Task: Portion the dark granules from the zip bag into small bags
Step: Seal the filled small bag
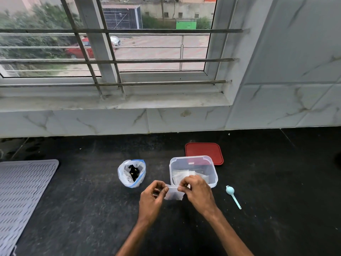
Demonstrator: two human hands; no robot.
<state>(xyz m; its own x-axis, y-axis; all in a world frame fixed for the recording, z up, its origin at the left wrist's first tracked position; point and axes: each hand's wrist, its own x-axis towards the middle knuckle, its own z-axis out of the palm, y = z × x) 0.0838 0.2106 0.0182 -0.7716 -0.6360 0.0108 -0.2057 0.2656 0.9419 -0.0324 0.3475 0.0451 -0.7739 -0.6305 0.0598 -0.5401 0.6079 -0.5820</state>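
A small clear bag (173, 193) hangs between my two hands just above the black counter. My left hand (152, 197) pinches its left top corner and my right hand (196, 191) pinches its top edge on the right. The zip bag (131, 173) with a blue seal strip stands open to the left, with dark granules (134, 171) visible inside. Behind my right hand sits a clear plastic container (193, 170) with several small clear bags lying in it. A light blue scoop (232, 195) lies on the counter to the right.
A red lid (203, 150) lies flat behind the container. A grey ridged mat (22, 196) covers the counter's left end. A marble-tiled wall and a barred window ledge (114, 102) rise behind the black counter (92, 209).
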